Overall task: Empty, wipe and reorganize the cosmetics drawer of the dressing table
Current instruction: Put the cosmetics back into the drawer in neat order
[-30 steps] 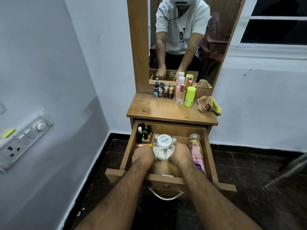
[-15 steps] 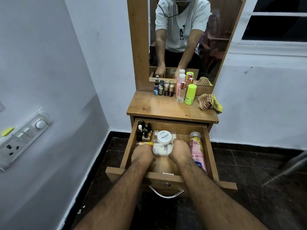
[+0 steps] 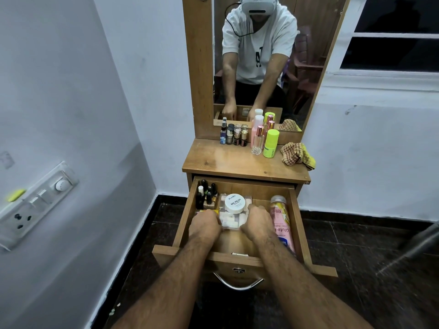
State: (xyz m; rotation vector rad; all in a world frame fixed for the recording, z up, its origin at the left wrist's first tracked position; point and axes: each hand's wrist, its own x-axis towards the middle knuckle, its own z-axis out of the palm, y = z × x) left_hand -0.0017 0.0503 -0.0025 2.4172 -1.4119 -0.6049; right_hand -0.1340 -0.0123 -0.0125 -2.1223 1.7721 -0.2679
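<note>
Drawer (image 3: 298,224) open, centre frame, below wooden tabletop (image 3: 228,162); dark tiled floor, pale walls. Left hand (image 3: 205,225) and right hand (image 3: 257,223) curled on clear box (image 3: 229,217) sides; grip unconfirmed.

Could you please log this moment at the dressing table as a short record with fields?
drawer: pulled open
left hand: at the left edge of the clear box
right hand: at the box's right edge
on the box: white nail polish jar
drawer, back left: dark nail polish bottles
drawer, right: pink lotion bottle, lying down
tabletop: small bottles, green container, checked cloth
</note>
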